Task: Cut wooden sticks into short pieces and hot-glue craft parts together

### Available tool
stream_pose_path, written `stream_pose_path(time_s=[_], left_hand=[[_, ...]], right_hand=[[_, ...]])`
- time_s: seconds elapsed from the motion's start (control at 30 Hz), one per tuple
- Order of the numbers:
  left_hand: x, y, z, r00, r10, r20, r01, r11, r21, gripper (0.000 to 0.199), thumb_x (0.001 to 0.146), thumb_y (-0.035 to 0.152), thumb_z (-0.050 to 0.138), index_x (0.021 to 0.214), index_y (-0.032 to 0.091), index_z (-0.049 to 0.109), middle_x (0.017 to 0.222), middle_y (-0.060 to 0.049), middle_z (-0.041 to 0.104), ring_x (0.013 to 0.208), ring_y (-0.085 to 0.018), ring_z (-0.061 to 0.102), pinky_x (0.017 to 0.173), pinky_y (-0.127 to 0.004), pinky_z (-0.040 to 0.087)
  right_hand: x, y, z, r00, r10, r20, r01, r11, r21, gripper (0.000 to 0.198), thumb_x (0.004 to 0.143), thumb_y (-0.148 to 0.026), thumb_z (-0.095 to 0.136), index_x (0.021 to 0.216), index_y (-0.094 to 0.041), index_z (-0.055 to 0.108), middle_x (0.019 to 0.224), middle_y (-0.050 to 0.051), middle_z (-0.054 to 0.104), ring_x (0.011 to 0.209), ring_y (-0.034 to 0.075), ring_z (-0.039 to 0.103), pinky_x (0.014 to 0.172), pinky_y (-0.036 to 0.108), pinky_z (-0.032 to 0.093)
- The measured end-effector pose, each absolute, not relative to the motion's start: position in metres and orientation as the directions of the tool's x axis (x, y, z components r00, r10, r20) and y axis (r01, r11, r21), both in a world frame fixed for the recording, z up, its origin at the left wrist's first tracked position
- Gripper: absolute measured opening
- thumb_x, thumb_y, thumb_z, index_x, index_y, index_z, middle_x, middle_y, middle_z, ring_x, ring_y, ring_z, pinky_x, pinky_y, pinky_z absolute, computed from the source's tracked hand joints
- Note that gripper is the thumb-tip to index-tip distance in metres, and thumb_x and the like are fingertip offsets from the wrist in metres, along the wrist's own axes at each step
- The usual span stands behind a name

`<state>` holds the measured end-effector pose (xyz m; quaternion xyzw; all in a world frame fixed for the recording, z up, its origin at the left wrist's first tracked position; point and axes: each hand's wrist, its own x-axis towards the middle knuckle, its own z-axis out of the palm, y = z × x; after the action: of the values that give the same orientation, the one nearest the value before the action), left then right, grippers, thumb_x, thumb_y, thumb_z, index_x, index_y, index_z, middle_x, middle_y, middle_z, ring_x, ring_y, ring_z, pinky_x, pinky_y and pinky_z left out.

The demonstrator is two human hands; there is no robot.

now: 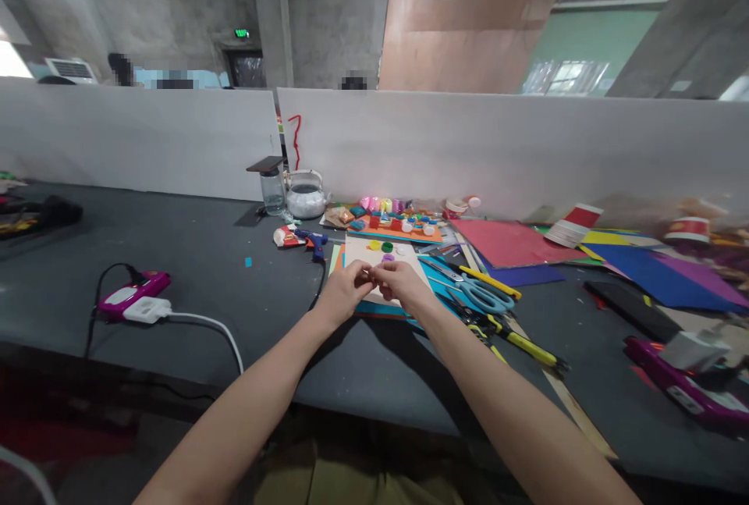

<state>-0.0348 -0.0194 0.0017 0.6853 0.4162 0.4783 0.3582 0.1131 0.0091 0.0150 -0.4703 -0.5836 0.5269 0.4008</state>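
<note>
Fingertips meeting, my left hand [344,288] and my right hand [403,283] are both closed in a pinch above a cream sheet [356,250]. What they pinch, if anything, is too small and too covered by the fingers to name. Just beyond the fingertips, small round pieces lie on the sheet: yellow [374,245], green [387,247], white [401,250] and purple [387,258]. Beneath the cream sheet are blue and orange sheets, partly hidden by my hands.
Blue-handled scissors [485,296] and yellow-black pliers [527,345] lie on the right. A blue glue gun [314,243], a kettle [306,199] and a glass jar [272,191] stand left of centre. Purple power strips [132,294] and a white cable [211,323] occupy the sides.
</note>
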Motion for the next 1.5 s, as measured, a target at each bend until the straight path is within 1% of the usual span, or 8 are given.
stream_pose_path(time_s=[0.2,0.33,0.53,0.8,0.9,1.1,1.27,1.5], left_hand=[[-0.04,-0.013,0.001,0.12,0.91,0.396,0.307,-0.413,0.857,0.017,0.078,0.017,0.063,0.094,0.018,0.061,0.084,-0.004,0.073,0.079,-0.017,0.069,0.074,-0.025,0.052],[-0.048,-0.008,0.007,0.035,0.908,0.417,0.402,-0.395,0.826,0.014,0.078,0.017,0.063,0.093,0.016,0.064,0.084,-0.005,0.073,0.077,-0.017,0.069,0.072,-0.025,0.051],[-0.079,-0.018,0.031,0.019,0.864,0.504,0.555,-0.428,0.713,0.023,0.083,0.029,0.062,0.103,0.019,0.068,0.089,-0.006,0.071,0.078,-0.018,0.064,0.079,-0.028,0.047],[-0.131,-0.027,0.008,-0.047,0.815,0.577,0.587,-0.445,0.676,0.027,0.086,0.029,0.058,0.11,0.02,0.066,0.094,-0.005,0.068,0.081,-0.015,0.063,0.072,-0.024,0.05],[-0.14,-0.026,0.001,-0.102,0.801,0.59,0.589,-0.429,0.685,0.028,0.086,0.03,0.058,0.111,0.019,0.066,0.09,-0.004,0.066,0.08,-0.015,0.061,0.069,-0.023,0.05],[-0.14,-0.023,-0.002,-0.092,0.736,0.67,0.622,-0.483,0.616,0.027,0.086,0.025,0.059,0.111,0.017,0.066,0.094,-0.006,0.065,0.082,-0.016,0.06,0.076,-0.028,0.048],[-0.135,-0.022,-0.004,-0.06,0.72,0.691,0.607,-0.524,0.598,0.028,0.084,0.02,0.062,0.111,0.018,0.063,0.098,-0.006,0.064,0.084,-0.017,0.059,0.076,-0.029,0.048],[-0.131,-0.024,-0.003,0.0,0.705,0.709,0.595,-0.57,0.567,0.017,0.081,0.018,0.065,0.098,0.019,0.063,0.093,-0.003,0.062,0.082,-0.015,0.056,0.076,-0.028,0.046]], right_hand=[[0.103,0.019,0.018,-0.291,0.957,-0.003,0.138,0.039,-0.99,0.033,0.067,-0.043,0.069,0.062,-0.015,0.054,0.048,-0.006,0.044,0.038,0.005,0.036,0.037,0.019,0.024],[0.095,0.03,0.025,-0.331,0.943,-0.037,0.195,0.03,-0.98,0.031,0.082,-0.042,0.064,0.073,-0.013,0.057,0.055,-0.005,0.048,0.042,0.005,0.041,0.04,0.018,0.032],[0.056,0.062,0.027,-0.296,0.949,-0.106,0.381,0.016,-0.925,0.026,0.094,-0.035,0.055,0.107,-0.013,0.059,0.096,0.004,0.062,0.076,0.013,0.061,0.066,0.029,0.054],[-0.02,0.087,0.026,-0.224,0.969,-0.102,0.548,0.039,-0.836,0.032,0.091,-0.032,0.059,0.119,-0.016,0.057,0.12,0.009,0.057,0.103,0.022,0.058,0.086,0.042,0.051],[-0.025,0.08,0.03,-0.269,0.96,-0.078,0.494,0.068,-0.867,0.029,0.092,-0.033,0.057,0.114,-0.015,0.058,0.113,0.008,0.059,0.095,0.019,0.06,0.08,0.038,0.052],[-0.002,0.046,0.039,-0.552,0.829,-0.09,0.262,0.07,-0.962,0.036,0.081,-0.05,0.063,0.072,-0.014,0.059,0.06,-0.003,0.052,0.054,0.009,0.049,0.051,0.021,0.041],[0.011,0.033,0.038,-0.601,0.797,-0.063,0.131,0.021,-0.991,0.043,0.061,-0.055,0.075,0.067,-0.015,0.059,0.056,-0.004,0.048,0.052,0.008,0.043,0.048,0.021,0.035],[0.021,0.032,0.031,-0.577,0.814,-0.073,0.092,-0.024,-0.995,0.04,0.059,-0.051,0.076,0.064,-0.015,0.06,0.056,-0.003,0.048,0.053,0.007,0.042,0.047,0.02,0.031]])
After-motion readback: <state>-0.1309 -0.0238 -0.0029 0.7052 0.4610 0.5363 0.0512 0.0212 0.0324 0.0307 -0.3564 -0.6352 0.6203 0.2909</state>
